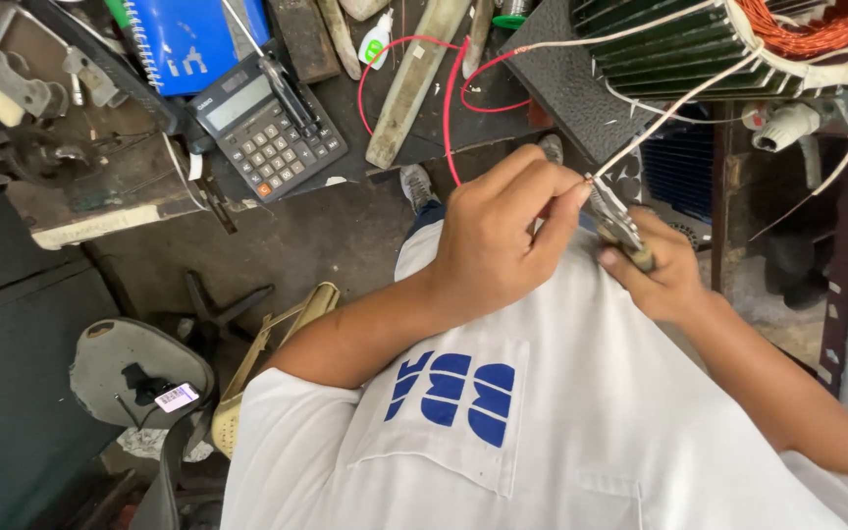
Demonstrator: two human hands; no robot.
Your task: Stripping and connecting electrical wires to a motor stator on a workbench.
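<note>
**Both hands meet on a white lead and a pair of pliers**

The left hand is closed, thumb and forefinger pinched on a thin white wire just where it reaches the pliers. The right hand is wrapped shut around the pliers' handles, with the metal nose pointing up toward the left fingertips; whether the nose actually bites the wire cannot be told. Both hands hover in front of the person's white shirt, off the front edge of the workbench.

The white wire runs up and right to the motor stator at the bench's far right corner, where copper windings (bright orange) sit on top. A red wire loops across the dark bench surface near its front edge. Toward the far left corner lie a grey calculator and a blue spiral notebook, touching each other.
</note>
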